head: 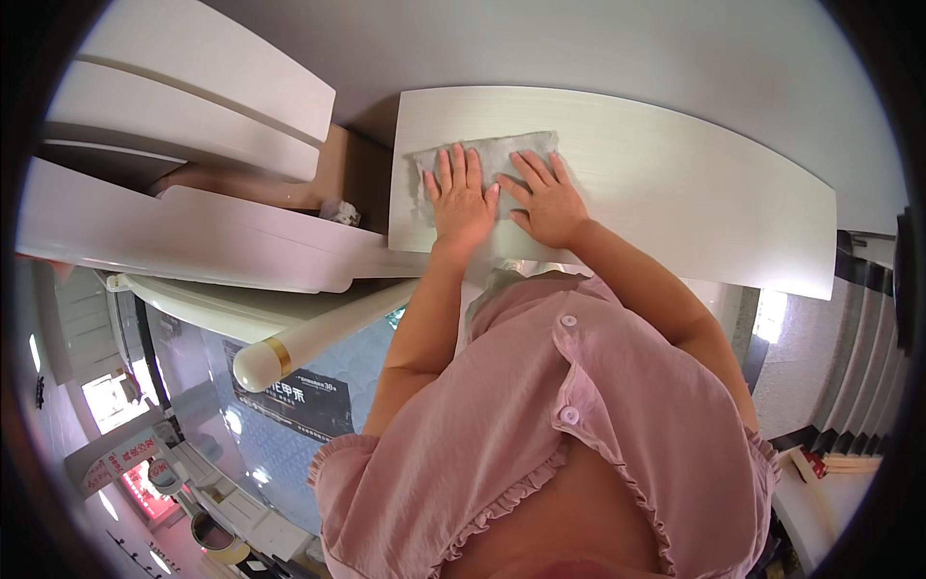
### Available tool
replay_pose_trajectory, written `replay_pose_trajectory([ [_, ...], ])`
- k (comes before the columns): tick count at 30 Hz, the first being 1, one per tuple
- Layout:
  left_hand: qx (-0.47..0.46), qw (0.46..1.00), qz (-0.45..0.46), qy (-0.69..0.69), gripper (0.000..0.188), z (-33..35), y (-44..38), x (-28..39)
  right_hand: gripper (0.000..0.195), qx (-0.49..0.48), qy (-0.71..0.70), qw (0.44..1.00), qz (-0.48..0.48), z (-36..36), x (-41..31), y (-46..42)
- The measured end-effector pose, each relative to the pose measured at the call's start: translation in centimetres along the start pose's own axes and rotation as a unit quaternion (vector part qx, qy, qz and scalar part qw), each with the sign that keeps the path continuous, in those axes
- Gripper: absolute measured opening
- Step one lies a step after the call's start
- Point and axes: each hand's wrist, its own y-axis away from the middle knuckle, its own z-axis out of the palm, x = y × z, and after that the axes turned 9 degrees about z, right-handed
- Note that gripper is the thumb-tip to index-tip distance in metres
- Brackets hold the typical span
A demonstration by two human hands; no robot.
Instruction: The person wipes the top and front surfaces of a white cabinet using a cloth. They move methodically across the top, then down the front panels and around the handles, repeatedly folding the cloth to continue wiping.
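Observation:
A grey cloth (499, 155) lies spread over the left part of a long pale wood-grain panel top (694, 195). My left hand (463, 206) rests palm down on the cloth's left half with its fingers spread. Beside it, my right hand (551, 204) lies on the cloth's right side, its fingers also apart. Neither hand is closed around the cloth. The two thumbs point towards each other, with a small gap between the hands. The cloth's far edge shows beyond my fingertips.
White headboard-like panels (195, 239) stand close on the left, with a crumpled wad (340, 212) in the gap behind them. A rounded white post (253, 365) with a gold band juts over a plastic-covered mattress (289, 463). Grey ridged panels (857, 354) stand at right.

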Motion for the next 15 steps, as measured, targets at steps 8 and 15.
replay_pose_trajectory([
  [8, 0.014, 1.0, -0.001, -0.018, 0.072, 0.1, -5.7, -6.1, 0.064, -0.017, 0.007, 0.999, 0.035, -0.8, -1.7, -7.5],
  [15, -0.003, 1.0, -0.005, -0.025, 0.07, 0.4, -10.7, -8.2, 0.062, -0.025, 0.06, 0.994, 0.083, -0.5, -1.8, -12.1],
])
